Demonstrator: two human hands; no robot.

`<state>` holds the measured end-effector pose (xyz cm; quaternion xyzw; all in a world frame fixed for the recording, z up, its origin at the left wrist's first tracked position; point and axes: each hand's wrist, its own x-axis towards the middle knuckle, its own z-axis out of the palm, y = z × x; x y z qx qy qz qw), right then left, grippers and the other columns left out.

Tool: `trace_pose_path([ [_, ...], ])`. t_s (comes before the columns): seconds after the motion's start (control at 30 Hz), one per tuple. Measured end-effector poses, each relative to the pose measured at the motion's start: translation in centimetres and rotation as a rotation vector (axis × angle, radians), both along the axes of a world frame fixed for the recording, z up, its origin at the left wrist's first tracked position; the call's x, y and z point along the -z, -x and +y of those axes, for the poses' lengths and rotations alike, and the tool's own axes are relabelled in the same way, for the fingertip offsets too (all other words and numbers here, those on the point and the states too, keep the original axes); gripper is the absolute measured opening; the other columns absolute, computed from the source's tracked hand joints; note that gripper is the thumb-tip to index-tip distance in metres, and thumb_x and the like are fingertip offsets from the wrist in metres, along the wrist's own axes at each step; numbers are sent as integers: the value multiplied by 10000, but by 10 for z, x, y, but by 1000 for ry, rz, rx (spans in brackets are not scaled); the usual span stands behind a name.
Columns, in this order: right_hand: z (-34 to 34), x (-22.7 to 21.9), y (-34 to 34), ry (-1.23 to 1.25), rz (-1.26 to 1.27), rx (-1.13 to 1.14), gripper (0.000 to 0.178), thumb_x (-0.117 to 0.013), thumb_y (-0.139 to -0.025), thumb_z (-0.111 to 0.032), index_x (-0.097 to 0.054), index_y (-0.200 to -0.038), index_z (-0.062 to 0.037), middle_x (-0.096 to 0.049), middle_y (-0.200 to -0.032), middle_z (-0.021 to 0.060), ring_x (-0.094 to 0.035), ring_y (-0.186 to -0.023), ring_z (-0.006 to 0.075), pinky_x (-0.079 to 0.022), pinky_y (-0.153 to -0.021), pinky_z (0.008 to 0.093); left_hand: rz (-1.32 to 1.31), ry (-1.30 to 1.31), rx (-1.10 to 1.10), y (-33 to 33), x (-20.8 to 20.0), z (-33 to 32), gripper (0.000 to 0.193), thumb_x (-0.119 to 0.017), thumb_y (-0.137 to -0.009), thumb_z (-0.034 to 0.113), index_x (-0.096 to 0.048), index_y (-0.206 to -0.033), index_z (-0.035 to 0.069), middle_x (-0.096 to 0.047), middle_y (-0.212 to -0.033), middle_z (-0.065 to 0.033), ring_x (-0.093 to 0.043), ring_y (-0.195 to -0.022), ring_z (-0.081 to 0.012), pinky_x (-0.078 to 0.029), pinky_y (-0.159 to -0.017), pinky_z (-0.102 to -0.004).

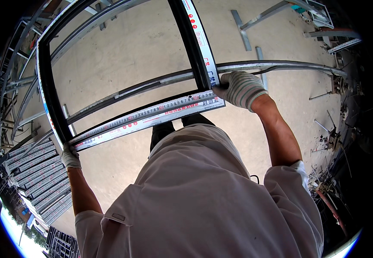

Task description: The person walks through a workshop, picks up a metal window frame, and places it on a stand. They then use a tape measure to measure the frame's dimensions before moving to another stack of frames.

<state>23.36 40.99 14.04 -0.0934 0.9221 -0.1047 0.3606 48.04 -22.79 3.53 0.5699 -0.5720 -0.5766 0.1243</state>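
Observation:
A black window frame (190,47) with white printed film on its outer sides rests in front of me. Along its near bar lies the pulled-out blade of a tape measure (147,114), stretched from corner to corner. My left hand (71,156), in a pale knit glove, closes at the near left corner on the tape's end; its fingertips are partly hidden. At the near right corner my right hand (242,89), in a striped knit glove, grips the tape's other end, thumb toward the bar. Whatever sits inside that palm is hidden.
A long metal rail (281,65) crosses beneath the frame and runs out to the right. Stacked film-wrapped profiles (40,176) lie at the left. Metal stands (242,32) stand beyond on the concrete floor (122,53). Tools and rods (333,137) line the right side.

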Motion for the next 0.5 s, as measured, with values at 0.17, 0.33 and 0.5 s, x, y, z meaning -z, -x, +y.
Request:
trace_pose_path([
  [0.17, 3, 3, 0, 28, 24, -10, 348, -636, -849, -380, -725, -938, -56, -699, -791, 146, -661, -720, 289, -510, -742, 365, -24, -4, -25, 8, -7, 12, 197, -655, -891, 336, -571, -794, 186, -462, -547, 71, -383, -397, -48, -269, -328, -191],
  [0.33, 4, 2, 3, 11, -13, -13, 358, -623, -853, -395, -724, -930, -61, -692, -782, 155, -659, -719, 296, -510, -739, 368, -31, 0, -23, 11, -11, 16, 226, -663, -884, 340, -546, -764, 188, -443, -540, 75, -375, -394, -46, -260, -328, -195],
  [0.5, 4, 7, 1, -46, 58, -68, 385, -600, -859, -423, -720, -910, -61, -687, -785, 161, -662, -741, 305, -512, -743, 380, -32, 11, -25, 10, -9, 15, 225, -663, -885, 339, -550, -768, 183, -440, -539, 74, -369, -393, -45, -254, -328, -197],
])
